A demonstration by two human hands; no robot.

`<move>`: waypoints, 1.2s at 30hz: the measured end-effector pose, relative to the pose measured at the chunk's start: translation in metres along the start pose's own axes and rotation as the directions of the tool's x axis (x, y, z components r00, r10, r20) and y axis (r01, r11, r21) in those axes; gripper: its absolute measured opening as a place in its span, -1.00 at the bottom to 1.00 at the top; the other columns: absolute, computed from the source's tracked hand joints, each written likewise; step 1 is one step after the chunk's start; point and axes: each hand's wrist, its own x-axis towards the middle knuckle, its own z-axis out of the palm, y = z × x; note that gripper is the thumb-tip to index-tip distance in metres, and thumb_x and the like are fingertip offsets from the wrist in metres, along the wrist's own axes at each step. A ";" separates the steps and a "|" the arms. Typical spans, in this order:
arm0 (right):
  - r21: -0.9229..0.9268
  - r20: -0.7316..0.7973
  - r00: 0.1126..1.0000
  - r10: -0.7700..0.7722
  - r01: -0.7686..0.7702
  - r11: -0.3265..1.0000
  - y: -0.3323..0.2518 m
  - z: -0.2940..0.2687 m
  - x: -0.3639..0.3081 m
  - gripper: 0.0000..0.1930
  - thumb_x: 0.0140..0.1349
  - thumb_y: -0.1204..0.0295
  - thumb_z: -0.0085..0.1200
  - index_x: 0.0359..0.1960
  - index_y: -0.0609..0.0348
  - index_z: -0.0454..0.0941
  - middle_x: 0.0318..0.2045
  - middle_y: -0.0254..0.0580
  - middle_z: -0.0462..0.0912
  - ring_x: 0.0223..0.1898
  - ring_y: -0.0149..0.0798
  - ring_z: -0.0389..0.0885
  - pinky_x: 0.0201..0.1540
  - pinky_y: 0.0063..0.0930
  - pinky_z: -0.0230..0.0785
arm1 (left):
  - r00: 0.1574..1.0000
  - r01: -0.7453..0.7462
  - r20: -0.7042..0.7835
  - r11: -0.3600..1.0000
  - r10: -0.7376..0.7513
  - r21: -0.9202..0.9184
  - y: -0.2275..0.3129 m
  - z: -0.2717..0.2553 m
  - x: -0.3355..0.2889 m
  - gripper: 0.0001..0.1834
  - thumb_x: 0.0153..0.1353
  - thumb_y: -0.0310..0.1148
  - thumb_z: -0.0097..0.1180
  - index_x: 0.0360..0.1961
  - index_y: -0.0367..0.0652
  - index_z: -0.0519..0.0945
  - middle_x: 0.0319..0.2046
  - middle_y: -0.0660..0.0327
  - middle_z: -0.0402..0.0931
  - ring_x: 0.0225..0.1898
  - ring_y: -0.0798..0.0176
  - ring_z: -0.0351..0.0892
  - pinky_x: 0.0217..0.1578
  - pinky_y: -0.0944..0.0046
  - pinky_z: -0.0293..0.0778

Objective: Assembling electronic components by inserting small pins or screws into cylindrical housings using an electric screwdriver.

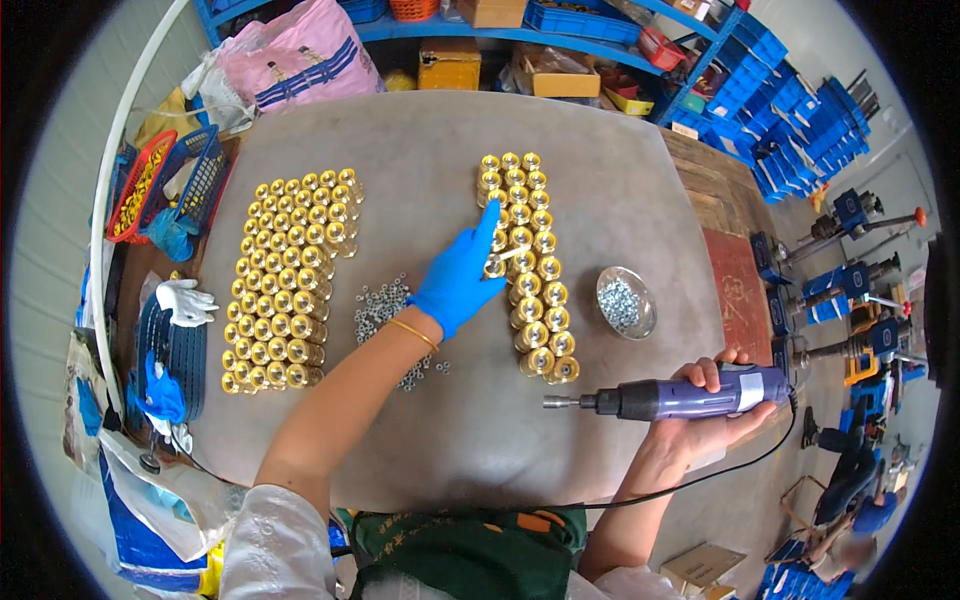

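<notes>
The left hand (458, 280), in a blue rubber glove, reaches out over the middle of the grey desk (430, 150) to the narrow block of shiny brass cylindrical fittings (525, 265) standing in three columns right of centre. Its index finger is stretched toward the far edge of the desk, while the thumb and another finger appear to pinch a small pale part against one fitting about halfway down the left column; whether the part is fully gripped cannot be told. The forearm rises diagonally from the near edge, a thin gold bangle at the wrist.

The right hand (700, 405) is bare and closed around a purple and black corded electric screwdriver (670, 397), held level near the desk's near right corner, its bit pointing left and well clear of the fittings.

To do this well, I judge, the small part should sit square on its fitting before the driver comes in, fingers kept low and to the side so neighbouring pieces are not toppled.

A heap of small silver nuts (380, 305) lies just left of the gloved wrist, and a shallow metal dish of screws (626, 301) sits right of the columns. A larger block of brass fittings (290, 280) fills the left side.
</notes>
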 end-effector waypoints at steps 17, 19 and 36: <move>-0.018 -0.022 0.993 0.118 -0.119 0.993 0.022 0.002 -0.007 -0.41 0.06 -0.17 -0.11 -0.23 0.17 0.35 -0.37 -0.23 0.45 -0.65 -0.40 0.33 -0.60 -0.58 0.23 | 0.984 0.154 -0.120 0.971 -0.133 0.185 -0.062 -0.044 -0.045 -0.81 -0.03 -0.22 0.15 -0.44 -0.09 0.60 -0.52 0.08 0.46 -0.47 0.10 0.46 -0.44 0.21 0.36; -0.019 -0.020 0.990 0.140 -0.141 0.990 0.026 0.005 -0.011 -0.41 0.06 -0.17 -0.11 -0.24 0.17 0.35 -0.37 -0.24 0.44 -0.65 -0.40 0.32 -0.61 -0.59 0.23 | 0.986 0.131 -0.136 0.944 -0.093 0.304 -0.060 -0.041 -0.048 -0.80 -0.11 -0.21 0.20 -0.52 -0.10 0.59 -0.53 0.09 0.43 -0.44 0.07 0.44 -0.39 0.18 0.36; 0.187 -0.081 0.985 0.151 -0.134 0.973 0.041 0.012 -0.008 -0.43 0.02 -0.13 -0.02 -0.33 0.22 0.35 -0.36 -0.15 0.41 -0.60 -0.43 0.36 -0.50 -0.60 0.33 | 0.882 0.333 0.295 0.044 -0.367 -0.942 0.094 -0.002 -0.138 -0.80 0.27 -0.33 -0.17 -0.27 -0.23 0.43 -0.42 0.25 0.38 -0.40 0.36 0.36 -0.37 0.33 0.37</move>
